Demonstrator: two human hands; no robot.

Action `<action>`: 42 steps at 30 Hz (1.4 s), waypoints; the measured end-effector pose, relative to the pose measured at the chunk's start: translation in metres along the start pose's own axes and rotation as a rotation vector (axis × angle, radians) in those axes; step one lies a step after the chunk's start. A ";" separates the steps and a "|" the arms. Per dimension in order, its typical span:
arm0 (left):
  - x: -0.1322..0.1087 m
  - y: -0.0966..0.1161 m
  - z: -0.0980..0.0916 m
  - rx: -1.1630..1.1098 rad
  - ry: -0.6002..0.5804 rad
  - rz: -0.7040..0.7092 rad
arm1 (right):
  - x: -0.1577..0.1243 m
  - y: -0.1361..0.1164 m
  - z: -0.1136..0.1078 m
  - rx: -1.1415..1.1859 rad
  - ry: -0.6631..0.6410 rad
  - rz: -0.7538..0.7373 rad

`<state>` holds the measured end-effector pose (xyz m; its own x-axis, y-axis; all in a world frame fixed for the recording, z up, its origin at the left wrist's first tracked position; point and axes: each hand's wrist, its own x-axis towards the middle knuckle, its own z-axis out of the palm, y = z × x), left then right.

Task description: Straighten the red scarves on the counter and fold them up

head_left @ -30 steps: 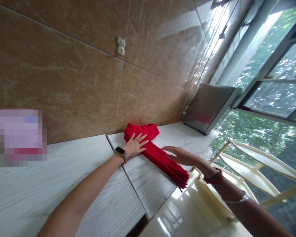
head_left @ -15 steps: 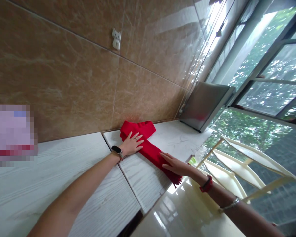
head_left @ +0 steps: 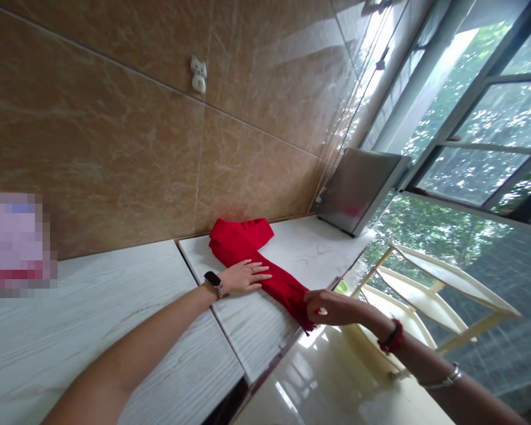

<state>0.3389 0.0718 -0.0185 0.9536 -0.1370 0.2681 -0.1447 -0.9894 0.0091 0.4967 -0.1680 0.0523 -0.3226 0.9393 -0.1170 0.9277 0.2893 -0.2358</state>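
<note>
A red scarf [head_left: 238, 241] lies on the white wood-grain table, folded over at its far end by the wall. Its near end has a fringe and reaches the table's edge. Flat on the middle of the scarf rests my left hand [head_left: 242, 278], fingers stretched out and a dark band on the wrist. My right hand [head_left: 331, 307] is closed in a pinch on the scarf's right edge, close to the fringe. The thumb and forefinger form a ring there, and the cloth beside them is slightly bunched.
Two white tabletops [head_left: 128, 283] meet at a dark gap left of the scarf. Behind them rises a brown tiled wall [head_left: 115, 147] with a small white cat figure [head_left: 198, 75]. A grey metallic box-like appliance [head_left: 358, 189] stands far right, near a cream tiered shelf [head_left: 425, 295] and windows.
My left hand has slid along the scarf toward the fringed end. My right hand has gone from lying flat on the cloth to pinching its edge near the fringe.
</note>
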 end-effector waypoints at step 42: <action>-0.044 -0.069 -0.029 -0.024 0.361 -0.566 | 0.239 0.095 -0.003 -0.216 0.538 0.121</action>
<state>0.2989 0.1475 -0.0031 0.7369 0.4311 0.5208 0.3416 -0.9022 0.2635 0.5088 0.0842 0.0047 -0.1240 0.9132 0.3882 0.9874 0.1523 -0.0429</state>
